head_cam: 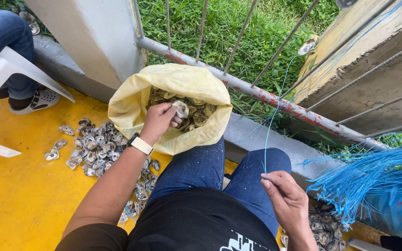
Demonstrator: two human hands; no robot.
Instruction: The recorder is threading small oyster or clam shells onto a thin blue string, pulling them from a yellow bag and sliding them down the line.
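yellow sack point(131, 104): woven plastic bag, pale yellow, standing on the yellow floor right against the concrete kerb, just past your knees. Mouth is rolled down and wide open, and it's full of greyish shells point(196, 114).
your left hand point(160, 120): reaching into the sack's mouth, fingers closed round one shell point(180, 108).
blue bag point(396, 209): blue plastic one at the right edge of the view, down by the floor, mostly hidden behind a bunch of blue strands point(364, 174). It carries some red print.
signs, screens: none you can see here.
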